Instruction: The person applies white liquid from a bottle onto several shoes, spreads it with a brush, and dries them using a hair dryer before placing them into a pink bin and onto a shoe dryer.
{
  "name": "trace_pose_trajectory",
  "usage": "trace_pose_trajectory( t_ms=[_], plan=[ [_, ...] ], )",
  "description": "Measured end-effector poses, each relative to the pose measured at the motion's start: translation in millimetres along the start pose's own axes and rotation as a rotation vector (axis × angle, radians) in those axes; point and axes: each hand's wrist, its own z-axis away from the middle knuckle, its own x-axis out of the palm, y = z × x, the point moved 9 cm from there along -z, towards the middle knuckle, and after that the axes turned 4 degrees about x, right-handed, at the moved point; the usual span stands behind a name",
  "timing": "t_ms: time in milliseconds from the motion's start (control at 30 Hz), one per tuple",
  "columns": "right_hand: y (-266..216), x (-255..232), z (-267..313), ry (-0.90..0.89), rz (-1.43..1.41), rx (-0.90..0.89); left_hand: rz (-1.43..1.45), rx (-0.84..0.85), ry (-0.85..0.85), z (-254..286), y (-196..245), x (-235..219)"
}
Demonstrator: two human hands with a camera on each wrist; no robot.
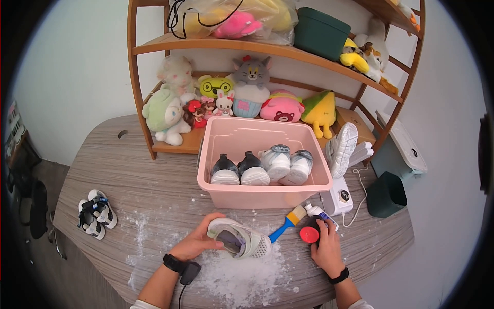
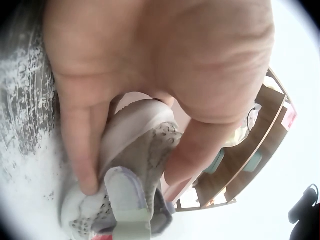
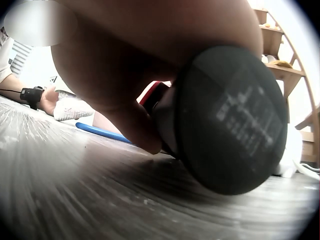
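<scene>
My left hand (image 1: 194, 242) grips a pale child's sneaker (image 1: 261, 247) by its heel end, the perforated toe pointing right over spilled white powder (image 1: 242, 280). In the left wrist view, thumb and fingers lie on either side of the sneaker (image 2: 135, 125), near its loose strap (image 2: 125, 190). My right hand (image 1: 328, 248) holds a dark, round-based container (image 3: 232, 120) with a red end (image 1: 309, 235), tipped on its side close over the table; printed text shows on its base. Beside that hand lie a blue-handled brush (image 1: 288, 223) and a white tube (image 1: 315, 210).
A pink bin (image 1: 257, 198) with two pairs of shoes stands behind my hands. Sandals (image 1: 96, 213) lie at the left. On the right are a white shoe dryer (image 1: 337, 198) bearing a shoe, its cord, and a dark green bin (image 1: 386, 194). A wooden shelf (image 1: 216, 44) holds plush toys.
</scene>
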Motion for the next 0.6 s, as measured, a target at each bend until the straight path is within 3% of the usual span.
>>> trace_pose_trajectory(
  t_ms=[100,233,533,600],
  plan=[
    [1.6,2.2,-0.9,-0.084,-0.045,0.081,-0.017,-0.010,-0.010,-0.7,-1.1,-0.1],
    [-1.1,-1.5,-2.1,-0.072,-0.095,0.056,0.020,-0.004,-0.005,-1.6,-3.6,-3.1],
    [-43.2,-37.7,-9.5,-0.050,0.059,-0.075,0.155,0.050,-0.003,-1.0,-8.3,-15.1],
    [-68.3,-50.4,-11.0,0.003,-0.148,-0.194,0.150,0.061,-0.025,-1.4,-9.3,-14.6]
  ],
)
